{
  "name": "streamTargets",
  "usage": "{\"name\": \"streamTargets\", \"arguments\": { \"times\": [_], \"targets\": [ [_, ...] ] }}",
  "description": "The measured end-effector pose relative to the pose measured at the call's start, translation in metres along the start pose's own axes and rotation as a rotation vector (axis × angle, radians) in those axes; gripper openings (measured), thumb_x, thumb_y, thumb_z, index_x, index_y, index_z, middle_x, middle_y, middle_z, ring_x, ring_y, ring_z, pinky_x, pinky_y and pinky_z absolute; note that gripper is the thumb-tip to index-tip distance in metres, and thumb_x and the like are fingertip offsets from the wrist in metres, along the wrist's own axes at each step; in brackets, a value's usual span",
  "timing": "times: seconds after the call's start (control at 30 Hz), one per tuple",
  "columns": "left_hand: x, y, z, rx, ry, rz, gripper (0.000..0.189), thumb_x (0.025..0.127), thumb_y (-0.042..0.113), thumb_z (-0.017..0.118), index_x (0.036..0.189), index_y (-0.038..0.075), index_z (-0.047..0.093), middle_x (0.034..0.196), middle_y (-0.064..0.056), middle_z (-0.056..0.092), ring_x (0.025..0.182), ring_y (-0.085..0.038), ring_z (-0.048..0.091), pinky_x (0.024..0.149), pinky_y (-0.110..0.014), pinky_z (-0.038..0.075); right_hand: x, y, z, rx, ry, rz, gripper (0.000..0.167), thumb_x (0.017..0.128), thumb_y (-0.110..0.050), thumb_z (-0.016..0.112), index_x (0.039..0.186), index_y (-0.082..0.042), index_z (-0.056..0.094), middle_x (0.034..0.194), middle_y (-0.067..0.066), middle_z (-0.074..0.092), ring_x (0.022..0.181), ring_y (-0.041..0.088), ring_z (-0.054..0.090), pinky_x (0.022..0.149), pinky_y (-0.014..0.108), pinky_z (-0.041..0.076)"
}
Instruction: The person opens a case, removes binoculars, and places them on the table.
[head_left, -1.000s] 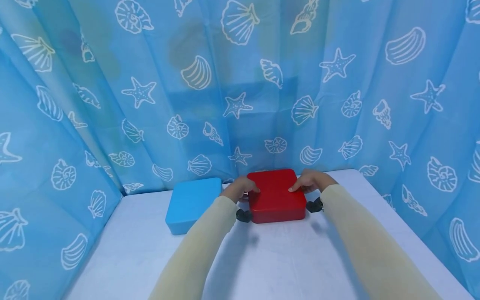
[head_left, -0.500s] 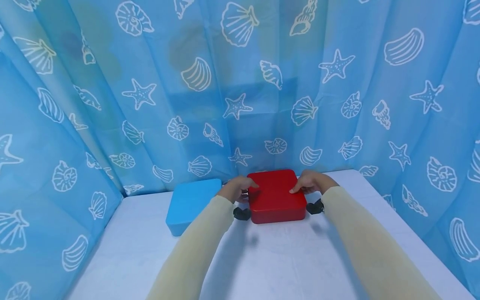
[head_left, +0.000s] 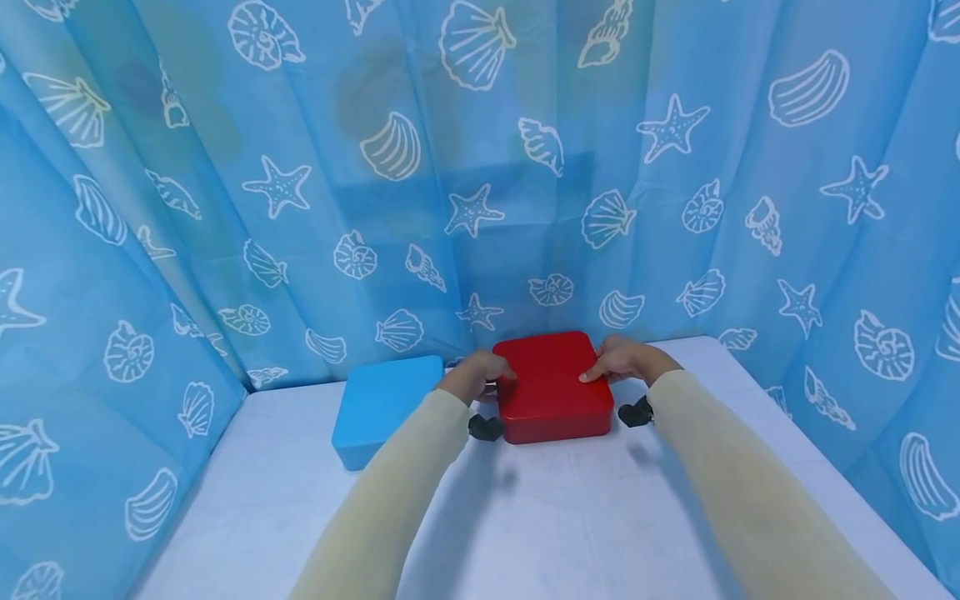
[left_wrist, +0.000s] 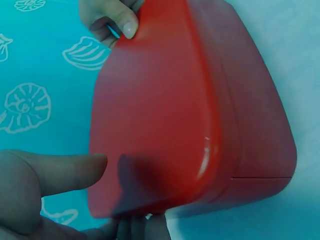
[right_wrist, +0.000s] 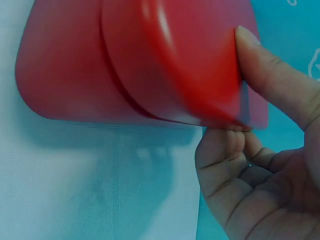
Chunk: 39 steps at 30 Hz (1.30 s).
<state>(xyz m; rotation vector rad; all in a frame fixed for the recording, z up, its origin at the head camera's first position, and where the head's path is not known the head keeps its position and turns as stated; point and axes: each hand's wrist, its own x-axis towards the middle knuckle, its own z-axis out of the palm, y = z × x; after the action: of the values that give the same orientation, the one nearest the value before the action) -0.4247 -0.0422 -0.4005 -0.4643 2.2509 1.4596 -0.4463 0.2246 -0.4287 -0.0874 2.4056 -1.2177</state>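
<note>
Plainly, both hands are on the red box (head_left: 553,379), which sits toward the back of the white-covered table (head_left: 562,517), near the curtain (head_left: 480,167). The left hand (head_left: 477,377) grasps the box at its left side, its thumb lying over the top near the edge and its fingers bent against the side below; whether that thumb presses the surface or hovers just over it is hard to tell from the left wrist view. The right hand (head_left: 628,361) grips the opposite side, thumb tip on the top face and fingers curled in beneath the rim. A seam runs round the wall of the red box, seen from both wrists, and its top is smooth with rounded corners. To the left of it, a little apart, stands a light blue box (head_left: 386,404) of similar rounded shape, its near right part hidden behind the left sleeve (head_left: 405,492). The right sleeve (head_left: 735,475) is the same pale cream, and a small dark object (head_left: 636,412) shows under the right wrist. White shells and starfish are drawn across the blue curtain, which hangs behind the table and along its sides.
</note>
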Motion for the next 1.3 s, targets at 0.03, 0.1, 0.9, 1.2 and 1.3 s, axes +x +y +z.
{"name": "streamTargets", "arguments": {
  "times": [0.03,0.1,0.9,1.2,1.3],
  "targets": [
    [0.000,-0.001,0.000,-0.002,-0.003,0.001,0.048,0.075,0.006,0.080,0.115,0.001,0.053,0.109,-0.014,0.059,0.103,-0.034,0.055,0.087,-0.046,0.053,0.000,0.000,0.000,0.002,0.000,0.010,0.062,0.075,-0.021,0.085,0.119,0.005,0.049,0.106,0.015,0.062,0.091,0.028,0.061,0.088,0.044,0.052],
    [0.001,-0.002,0.000,-0.008,-0.004,0.004,0.044,0.077,0.005,0.078,0.113,0.000,0.054,0.106,-0.014,0.059,0.101,-0.034,0.056,0.085,-0.046,0.053,-0.001,0.000,0.001,0.006,0.002,0.023,0.066,0.074,-0.021,0.086,0.120,0.004,0.047,0.107,0.015,0.061,0.090,0.028,0.061,0.087,0.043,0.053],
    [0.001,-0.014,-0.013,-0.098,-0.082,0.074,0.055,0.076,-0.003,0.077,0.120,-0.001,0.045,0.113,-0.016,0.053,0.103,-0.033,0.054,0.080,-0.043,0.056,-0.004,0.004,0.003,0.032,0.070,-0.019,0.085,0.072,-0.020,0.087,0.133,0.004,0.033,0.126,0.022,0.048,0.114,0.040,0.052,0.091,0.048,0.051],
    [0.003,-0.019,-0.011,-0.059,-0.045,0.113,0.050,0.077,-0.004,0.076,0.117,0.000,0.047,0.108,-0.015,0.055,0.098,-0.031,0.054,0.079,-0.042,0.056,-0.005,0.002,0.006,0.005,0.074,-0.020,0.083,0.072,-0.020,0.087,0.131,0.003,0.034,0.125,0.022,0.049,0.113,0.039,0.053,0.091,0.049,0.050],
    [0.004,-0.021,-0.010,-0.042,-0.039,0.132,0.048,0.078,-0.003,0.075,0.118,0.000,0.047,0.107,-0.015,0.056,0.097,-0.031,0.055,0.080,-0.042,0.056,-0.004,0.003,0.006,-0.010,0.084,-0.014,0.082,0.071,-0.020,0.088,0.130,0.002,0.035,0.125,0.021,0.050,0.112,0.039,0.053,0.091,0.049,0.051]
  ]
}}
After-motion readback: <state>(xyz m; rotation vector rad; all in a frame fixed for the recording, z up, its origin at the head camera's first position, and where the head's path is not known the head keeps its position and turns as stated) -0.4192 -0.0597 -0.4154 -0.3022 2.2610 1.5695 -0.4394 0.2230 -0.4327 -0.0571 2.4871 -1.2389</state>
